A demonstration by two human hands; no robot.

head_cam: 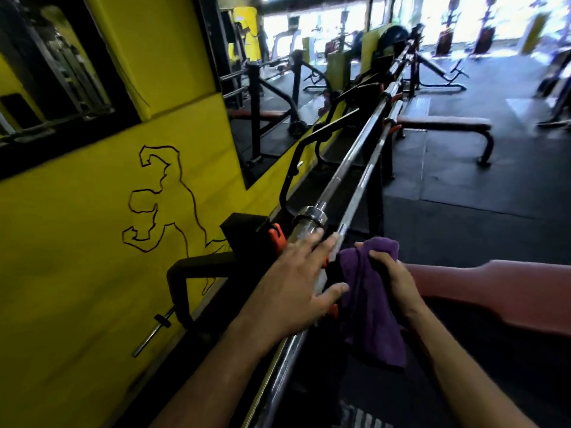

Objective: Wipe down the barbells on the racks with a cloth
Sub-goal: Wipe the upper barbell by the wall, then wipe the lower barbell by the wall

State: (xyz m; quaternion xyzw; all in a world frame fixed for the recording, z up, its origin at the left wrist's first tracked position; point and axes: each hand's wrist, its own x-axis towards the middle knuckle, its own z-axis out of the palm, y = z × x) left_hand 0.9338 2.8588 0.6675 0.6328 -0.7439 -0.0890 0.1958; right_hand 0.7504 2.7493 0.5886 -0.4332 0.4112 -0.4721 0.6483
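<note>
Two chrome bars run away from me along the racks, side by side, and both of my hands are at their near ends. Far left I see the yellow padded wall with a black outline drawing of a flexing figure on it, and a mirror panel set in beside it. Next comes the black rack upright with an orange hook, close against the thick sleeve of the left barbell. My left hand lies flat over that end, fingers straight and spread, fingertips on the sleeve and thumb reaching toward the cloth; it grips nothing. Just right of it is the thinner second barbell, whose near end passes under my left palm. My right hand has its fingers curled around the purple cloth, bunching it right beside that bar; the cloth's loose end hangs down below my wrist. I cannot tell whether the cloth is actually touching the metal. Right of my forearm sits a reddish bench pad, and further back a flat bench stands on the dark rubber floor.
</note>
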